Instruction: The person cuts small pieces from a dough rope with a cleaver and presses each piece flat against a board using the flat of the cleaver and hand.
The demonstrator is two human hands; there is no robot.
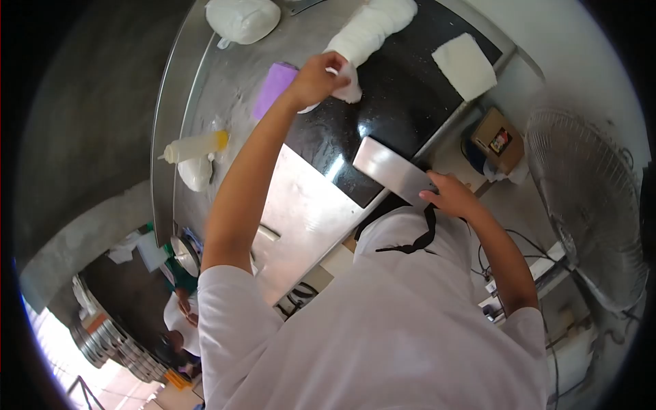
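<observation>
My left hand [320,83] reaches to the near end of a long, lumpy roll of white dough [372,31] on a black work surface. Its fingers are pinched on a thin white piece of dough [349,87] at that end. Beside the wrist lies a flat purple slab [275,89], partly hidden by the hand. My right hand [451,195] grips a cleaver [389,167] with a broad rectangular blade, held low by my waist over the table's near edge. Its handle is mostly hidden in the fist.
A white square slab [465,66] lies on the black surface [403,102]. A squeeze bottle [197,146] and white bags [243,19] sit on the steel table [307,195]. A large fan [584,212] stands at right, near a cardboard box [499,140]. Another person [183,318] is at lower left.
</observation>
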